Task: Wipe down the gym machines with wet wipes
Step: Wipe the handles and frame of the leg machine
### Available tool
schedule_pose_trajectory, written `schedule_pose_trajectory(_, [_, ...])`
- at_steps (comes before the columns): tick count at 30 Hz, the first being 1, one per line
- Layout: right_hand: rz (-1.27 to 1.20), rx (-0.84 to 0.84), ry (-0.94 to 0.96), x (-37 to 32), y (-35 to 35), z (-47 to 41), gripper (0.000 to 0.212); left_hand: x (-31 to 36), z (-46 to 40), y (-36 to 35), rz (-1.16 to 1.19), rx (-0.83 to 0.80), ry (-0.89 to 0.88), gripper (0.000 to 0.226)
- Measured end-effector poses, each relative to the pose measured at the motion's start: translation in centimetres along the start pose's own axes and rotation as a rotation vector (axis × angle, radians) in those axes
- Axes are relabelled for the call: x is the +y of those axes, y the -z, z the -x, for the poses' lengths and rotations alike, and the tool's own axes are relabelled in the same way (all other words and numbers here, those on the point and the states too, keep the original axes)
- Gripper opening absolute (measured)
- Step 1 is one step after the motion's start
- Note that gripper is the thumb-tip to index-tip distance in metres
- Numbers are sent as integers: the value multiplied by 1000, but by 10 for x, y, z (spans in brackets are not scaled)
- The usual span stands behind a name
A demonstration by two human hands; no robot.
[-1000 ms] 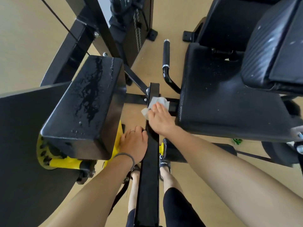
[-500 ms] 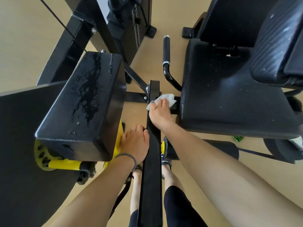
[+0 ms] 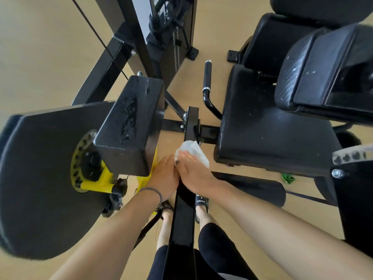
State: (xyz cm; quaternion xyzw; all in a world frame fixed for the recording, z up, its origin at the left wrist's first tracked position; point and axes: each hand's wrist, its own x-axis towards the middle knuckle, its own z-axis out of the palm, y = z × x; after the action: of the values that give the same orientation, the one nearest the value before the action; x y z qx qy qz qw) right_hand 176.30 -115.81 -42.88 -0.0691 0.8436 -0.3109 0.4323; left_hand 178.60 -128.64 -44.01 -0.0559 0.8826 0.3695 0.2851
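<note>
Fingers (image 3: 184, 158) of the right hand (image 3: 193, 172) lie straight and close together, flat over a white wet wipe (image 3: 194, 151), pressing it down on the top face of the black frame bar (image 3: 182, 215). Flat palm spreads the load across the cloth, likely so a broad patch of steel is rubbed in one pass. Wipe sits under the fingertips and bunches out past them on the far and right sides; its crumpled edge overhangs the bar's right side, near the bolted cross joint (image 3: 192, 128).

Left hand (image 3: 164, 176) rests just left of the right, touching it at the thumb side, fingers extended and relaxed along the bar's left edge against the yellow part (image 3: 146, 179). It holds nothing; probably a brace for a bent-over stance. Thin band on that wrist.

Bar runs from near, between the person's legs, toward far centre. Left of the hands: a black boxed pad (image 3: 131, 122) with a wet streaked patch on top, which suggests it has had its wipe. Beyond that, a yellow pin plate (image 3: 80, 158) and dark curved guard (image 3: 40, 178). Right of the hands: black seat cushion (image 3: 272, 134), speckled with pale flecks, not yet wet as far as I can judge. Padded grip handle (image 3: 206, 75) stands far of the seat's left edge. Small green scrap (image 3: 288, 177) on the floor, right.
</note>
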Motion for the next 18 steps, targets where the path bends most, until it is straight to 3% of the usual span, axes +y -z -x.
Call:
schedule_pose_trajectory(5, [-126, -175, 18, -27, 6, 66, 51, 5, 54, 17, 75, -79, 65, 43])
schedule_pose_trajectory(9, [-521, -206, -169, -52, 14, 89, 41, 18, 81, 34, 18, -91, 43, 25])
schedule_pose_trajectory(14, [-954, -365, -223, -64, 42, 112, 65, 51, 109, 66, -17, 64, 21, 10])
schedule_pose_trajectory(18, [-1151, -373, -190, -69, 63, 130, 71, 79, 134, 88, 66, 204, -29, 3])
